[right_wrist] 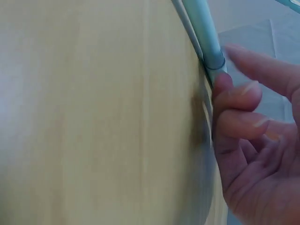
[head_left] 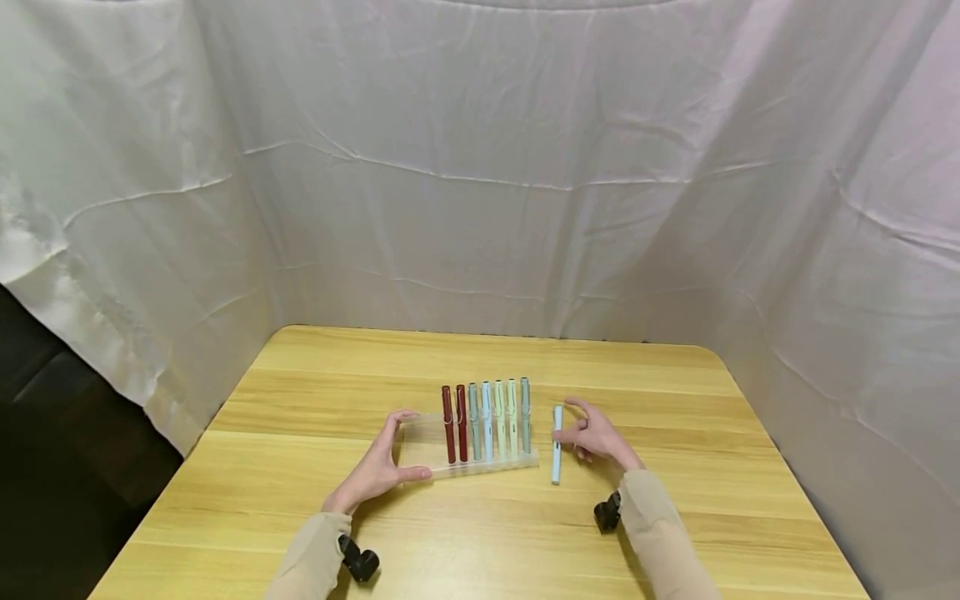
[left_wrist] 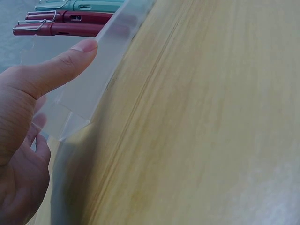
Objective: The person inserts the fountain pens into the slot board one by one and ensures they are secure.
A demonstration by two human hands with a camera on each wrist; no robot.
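Observation:
A clear plastic pen stand [head_left: 422,442] rests on the table, with several pens side by side toward its right end. Two dark red pens [head_left: 461,425] come first, then a grey-green pen [head_left: 475,423], a light blue pen [head_left: 487,423], two pale green pens [head_left: 500,423] and a grey-blue pen [head_left: 526,417]. My left hand [head_left: 378,467] grips the stand's left end, thumb on the front edge. To the right of the stand, my right hand [head_left: 596,435] pinches another light blue pen [head_left: 557,458] near its middle, index finger stretched out. The fingertips behind this pen are partly hidden.
The wooden table [head_left: 480,542] has rounded far corners. Pale grey curtains [head_left: 480,208] hang behind it and along both sides. A black wrist camera [head_left: 360,562] sits on the left sleeve, and another black camera [head_left: 607,511] on the right. Something dark stands beyond the table at left.

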